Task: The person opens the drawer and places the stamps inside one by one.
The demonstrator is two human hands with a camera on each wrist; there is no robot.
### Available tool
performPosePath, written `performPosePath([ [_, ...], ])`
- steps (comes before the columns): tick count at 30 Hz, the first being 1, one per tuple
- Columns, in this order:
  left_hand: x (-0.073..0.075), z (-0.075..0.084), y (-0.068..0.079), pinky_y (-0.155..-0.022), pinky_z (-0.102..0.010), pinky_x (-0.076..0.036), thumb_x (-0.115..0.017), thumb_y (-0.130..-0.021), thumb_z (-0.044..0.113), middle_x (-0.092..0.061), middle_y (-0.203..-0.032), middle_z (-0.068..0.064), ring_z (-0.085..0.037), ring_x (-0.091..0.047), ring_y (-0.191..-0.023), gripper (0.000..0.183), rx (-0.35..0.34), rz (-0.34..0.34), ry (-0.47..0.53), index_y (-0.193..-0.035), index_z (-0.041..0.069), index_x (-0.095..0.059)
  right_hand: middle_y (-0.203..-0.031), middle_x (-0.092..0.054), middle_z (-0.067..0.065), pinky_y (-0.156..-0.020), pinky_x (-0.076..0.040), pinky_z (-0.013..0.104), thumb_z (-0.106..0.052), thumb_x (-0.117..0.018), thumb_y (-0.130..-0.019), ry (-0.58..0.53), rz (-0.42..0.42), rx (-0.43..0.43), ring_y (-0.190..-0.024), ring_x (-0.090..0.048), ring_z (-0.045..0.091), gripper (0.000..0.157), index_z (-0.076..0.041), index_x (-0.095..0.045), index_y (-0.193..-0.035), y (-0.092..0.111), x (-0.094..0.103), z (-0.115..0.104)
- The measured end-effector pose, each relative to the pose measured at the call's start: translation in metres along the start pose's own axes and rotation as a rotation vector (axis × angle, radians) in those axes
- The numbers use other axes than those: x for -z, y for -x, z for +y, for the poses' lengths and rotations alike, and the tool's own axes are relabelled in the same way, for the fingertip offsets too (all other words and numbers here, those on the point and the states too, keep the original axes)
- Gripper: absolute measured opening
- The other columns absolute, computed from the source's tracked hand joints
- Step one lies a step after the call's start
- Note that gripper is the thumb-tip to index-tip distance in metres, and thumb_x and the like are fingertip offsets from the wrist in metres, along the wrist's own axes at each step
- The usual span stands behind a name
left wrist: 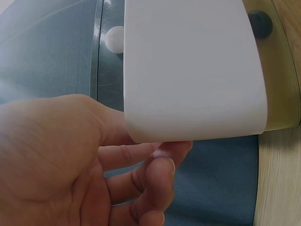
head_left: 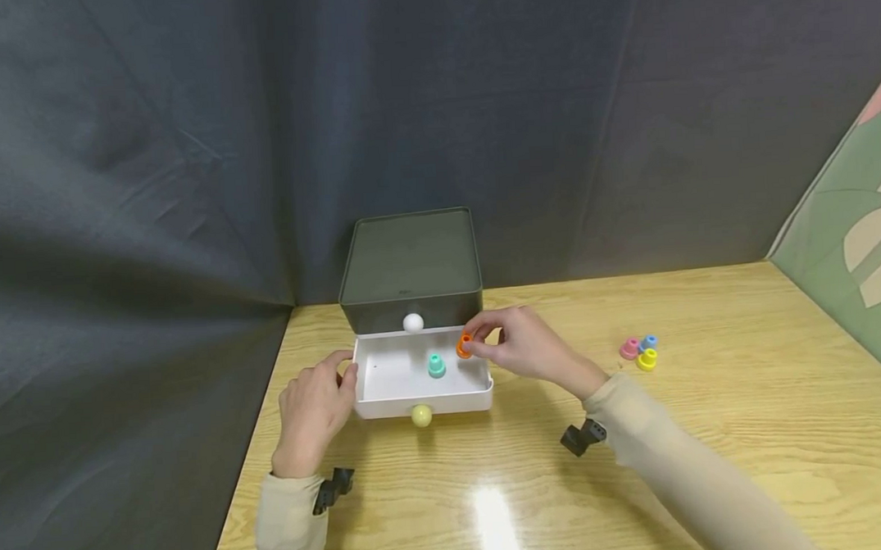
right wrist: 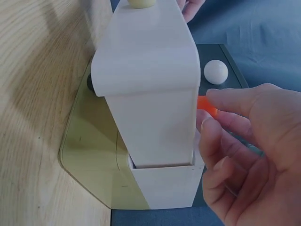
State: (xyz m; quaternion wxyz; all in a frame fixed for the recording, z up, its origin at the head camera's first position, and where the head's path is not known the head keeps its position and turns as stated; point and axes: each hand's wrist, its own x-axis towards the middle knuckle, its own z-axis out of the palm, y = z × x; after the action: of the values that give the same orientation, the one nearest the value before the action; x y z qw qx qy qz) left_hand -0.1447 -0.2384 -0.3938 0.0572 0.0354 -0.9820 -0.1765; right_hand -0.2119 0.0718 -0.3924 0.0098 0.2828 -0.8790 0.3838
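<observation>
An open white drawer (head_left: 387, 406) juts from a small dark-topped drawer cabinet (head_left: 413, 256). At its left side my left hand (head_left: 315, 408) grips the wall; in the left wrist view the fingers (left wrist: 160, 176) touch the drawer's outer side, and the thumb's tip is hidden. My right hand (head_left: 525, 345) reaches over the drawer's right wall and pinches a small orange stepped, cone-like piece (head_left: 463, 349) inside. A turquoise piece (head_left: 435, 365) of like shape stands on the drawer floor. In the right wrist view the drawer wall partly hides the orange piece (right wrist: 207, 104).
Pink (head_left: 630, 349), blue (head_left: 648, 343) and yellow (head_left: 647, 360) pieces stand together on the wooden table at right. A white knob (head_left: 413, 323) marks the upper drawer, a yellowish knob (head_left: 421, 416) the open one. Dark cloth (head_left: 433, 103) hangs behind and at left.
</observation>
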Motion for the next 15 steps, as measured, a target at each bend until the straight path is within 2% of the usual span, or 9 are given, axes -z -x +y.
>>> performPosePath([
  [11,0.000,0.000,-0.001,-0.052,-0.032,-0.037,-0.055,-0.109,0.031,-0.075,-0.089,-0.010,-0.022,-0.056,-0.059,0.040,0.006,-0.006,-0.006,-0.140,0.012,-0.069,-0.088,-0.078,-0.006,-0.061,-0.041,0.024,-0.018,-0.082,-0.093,0.066,-0.092,-0.006,-0.065,-0.053,0.007,0.015,-0.015,-0.083,-0.108,-0.009,-0.012,-0.001],
  [15,0.000,0.001,-0.001,-0.052,-0.032,-0.037,-0.055,-0.109,0.031,-0.075,-0.089,-0.010,-0.022,-0.056,-0.059,0.040,0.004,-0.005,-0.008,-0.140,0.011,-0.069,-0.085,-0.078,-0.008,-0.063,-0.044,0.024,-0.019,-0.084,-0.092,0.066,-0.116,-0.027,-0.067,-0.057,0.007,0.015,-0.015,-0.084,-0.106,-0.011,-0.017,0.000],
])
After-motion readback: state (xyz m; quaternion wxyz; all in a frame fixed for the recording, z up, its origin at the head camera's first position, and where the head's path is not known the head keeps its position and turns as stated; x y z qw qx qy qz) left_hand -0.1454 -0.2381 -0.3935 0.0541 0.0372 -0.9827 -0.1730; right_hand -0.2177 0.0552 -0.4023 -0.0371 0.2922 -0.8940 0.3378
